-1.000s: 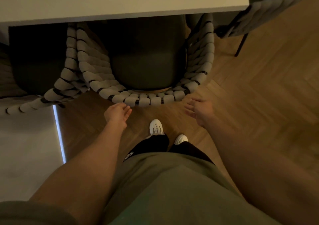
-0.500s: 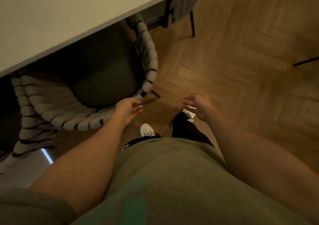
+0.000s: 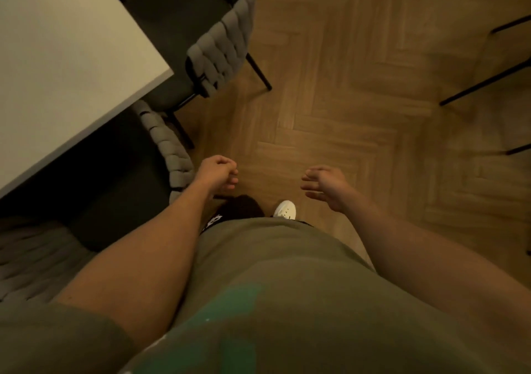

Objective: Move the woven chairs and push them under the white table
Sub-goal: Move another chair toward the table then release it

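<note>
The white table point(image 3: 66, 66) fills the upper left, its corner pointing right. A grey woven chair point(image 3: 172, 155) sits tucked under its near edge, only the curved back rim showing. A second woven chair point(image 3: 221, 46) stands at the table's end, its seat partly under the top and its back sticking out. My left hand point(image 3: 219, 174) hangs just right of the near chair's rim, fingers loosely curled, holding nothing. My right hand point(image 3: 323, 185) hovers over the floor with fingers apart, empty.
Herringbone wood floor point(image 3: 359, 100) spreads to the right. Thin black legs of other furniture point(image 3: 485, 80) cross the upper right. My white shoe point(image 3: 286, 210) is on the floor between my hands. Another woven chair back point(image 3: 26, 261) shows dimly at lower left.
My view has swung right, away from the tucked chair, toward the table's corner and the chair at its end. Both hands have come off the chair's back and hang free.
</note>
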`<state>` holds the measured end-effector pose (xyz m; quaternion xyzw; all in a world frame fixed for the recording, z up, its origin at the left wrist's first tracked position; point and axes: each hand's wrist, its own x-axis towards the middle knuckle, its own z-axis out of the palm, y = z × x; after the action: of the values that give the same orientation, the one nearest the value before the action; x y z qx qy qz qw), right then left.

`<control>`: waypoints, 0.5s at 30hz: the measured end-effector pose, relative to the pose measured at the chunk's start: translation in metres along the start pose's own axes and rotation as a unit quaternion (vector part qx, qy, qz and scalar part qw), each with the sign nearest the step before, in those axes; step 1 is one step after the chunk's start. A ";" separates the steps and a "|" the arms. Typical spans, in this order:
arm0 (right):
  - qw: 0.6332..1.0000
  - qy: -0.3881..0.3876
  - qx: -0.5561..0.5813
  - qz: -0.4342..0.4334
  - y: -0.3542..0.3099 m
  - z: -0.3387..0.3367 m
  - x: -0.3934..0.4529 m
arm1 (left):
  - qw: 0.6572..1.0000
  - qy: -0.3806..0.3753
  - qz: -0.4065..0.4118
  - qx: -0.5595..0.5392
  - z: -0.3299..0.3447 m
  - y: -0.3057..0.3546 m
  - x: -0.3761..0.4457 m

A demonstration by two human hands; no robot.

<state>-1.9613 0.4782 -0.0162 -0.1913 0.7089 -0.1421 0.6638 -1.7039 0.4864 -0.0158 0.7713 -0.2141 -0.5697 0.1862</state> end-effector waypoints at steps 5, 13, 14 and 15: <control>1.000 0.002 -0.018 -0.012 -0.054 -0.025 0.027 | 0.999 -0.017 0.019 0.027 0.023 0.062 0.032; 0.998 0.009 -0.067 -0.006 -0.171 -0.049 0.097 | 0.998 -0.018 0.045 0.045 0.037 0.172 0.124; 0.998 0.014 -0.068 -0.009 -0.191 -0.049 0.106 | 0.998 -0.020 0.046 0.043 0.038 0.189 0.136; 0.997 0.016 -0.072 -0.010 -0.211 -0.049 0.114 | 0.998 -0.024 0.044 0.040 0.039 0.205 0.148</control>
<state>-1.9983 0.2363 -0.0176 -0.2433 0.7260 -0.1002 0.6354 -1.7273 0.2324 -0.0356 0.7544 -0.2746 -0.5701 0.1743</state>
